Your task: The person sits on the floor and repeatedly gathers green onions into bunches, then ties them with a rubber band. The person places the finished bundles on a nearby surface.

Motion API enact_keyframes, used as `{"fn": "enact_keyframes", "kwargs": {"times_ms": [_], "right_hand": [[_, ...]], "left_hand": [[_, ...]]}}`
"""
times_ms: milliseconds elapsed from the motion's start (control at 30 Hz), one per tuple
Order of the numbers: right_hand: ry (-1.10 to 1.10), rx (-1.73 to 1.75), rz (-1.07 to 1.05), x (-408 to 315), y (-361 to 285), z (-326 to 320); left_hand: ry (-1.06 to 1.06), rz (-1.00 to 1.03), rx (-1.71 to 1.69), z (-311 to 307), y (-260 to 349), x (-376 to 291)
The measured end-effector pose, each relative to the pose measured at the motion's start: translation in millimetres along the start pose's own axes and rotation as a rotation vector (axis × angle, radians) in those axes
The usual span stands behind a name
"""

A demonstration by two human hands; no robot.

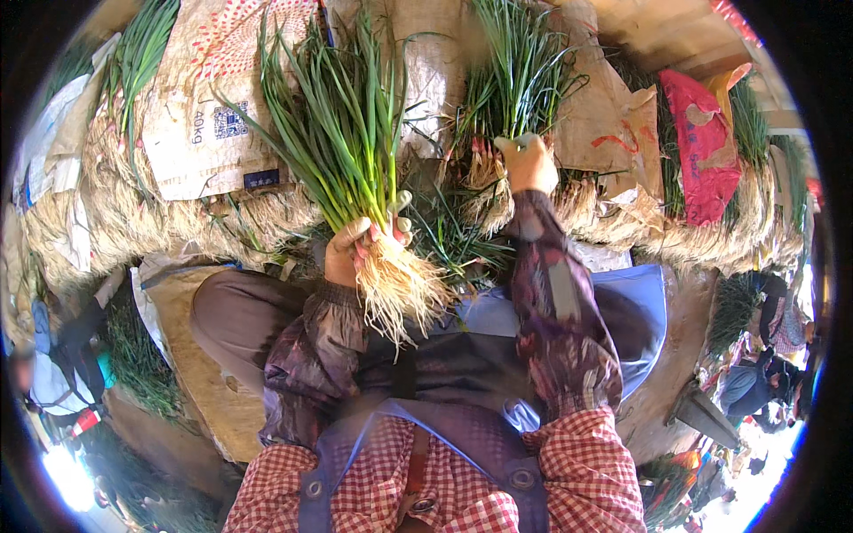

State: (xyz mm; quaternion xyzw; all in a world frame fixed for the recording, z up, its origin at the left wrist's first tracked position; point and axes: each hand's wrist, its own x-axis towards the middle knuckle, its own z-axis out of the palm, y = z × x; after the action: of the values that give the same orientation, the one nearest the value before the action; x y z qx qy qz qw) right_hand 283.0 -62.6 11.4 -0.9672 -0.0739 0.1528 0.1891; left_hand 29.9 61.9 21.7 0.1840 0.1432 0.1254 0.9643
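Observation:
A thick bunch of green onions (360, 133) is held in my left hand (346, 243), gripped near the pinkish stem bases. The leaves fan upward and the pale, stringy roots (406, 286) hang over my lap. My right hand (533, 166) reaches forward to the stem bases of another cluster of green onions (516, 86). Its fingers are curled there, and whether they close on stems is partly hidden by the hand itself. Pale coverings show on fingertips of both hands. Loose green leaves (460, 233) lie between the two hands.
A row of rooted green onions (266, 216) runs across in front, partly covered by woven sacks (200, 133) and a red sack piece (703, 146). A blue apron (630, 306) spreads over my crossed legs. Other people (66, 366) sit at both sides near dark green heaps (143, 353).

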Motion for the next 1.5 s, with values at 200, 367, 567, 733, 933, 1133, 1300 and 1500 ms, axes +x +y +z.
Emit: {"fn": "enact_keyframes", "kwargs": {"times_ms": [200, 367, 567, 733, 933, 1133, 1300, 1500], "right_hand": [[-0.175, 0.516, -0.212, 47.1, -0.1, -18.7], [-0.266, 0.861, -0.132, -4.7, -28.6, -26.2], [-0.389, 1.078, -0.238, -36.6, -66.9, -25.4], [-0.370, 0.760, -0.218, -52.5, -54.8, 18.1], [-0.671, 0.863, -0.285, -97.3, -51.5, 42.8], [-0.568, 0.785, -0.209, -106.0, -45.6, 45.4], [-0.932, 1.314, 0.079, -96.5, -39.4, 65.5], [-0.502, 0.703, -0.431, -96.1, -41.2, 60.8]], "left_hand": [[0.039, -0.064, 0.013, -0.8, 1.2, -3.0], [0.093, -0.093, 0.096, -2.8, 2.7, -6.3], [0.177, -0.149, 0.394, -35.6, 6.4, -11.7], [0.136, -0.065, 0.177, -5.5, 7.5, -11.0], [0.270, -0.095, 0.089, 0.8, -0.1, -13.8], [0.317, -0.073, -0.027, 34.8, -0.1, -16.0], [-0.015, -0.173, -0.123, -56.9, -7.8, -5.3], [0.237, -0.123, 0.023, -38.5, -12.8, -9.1]]}}
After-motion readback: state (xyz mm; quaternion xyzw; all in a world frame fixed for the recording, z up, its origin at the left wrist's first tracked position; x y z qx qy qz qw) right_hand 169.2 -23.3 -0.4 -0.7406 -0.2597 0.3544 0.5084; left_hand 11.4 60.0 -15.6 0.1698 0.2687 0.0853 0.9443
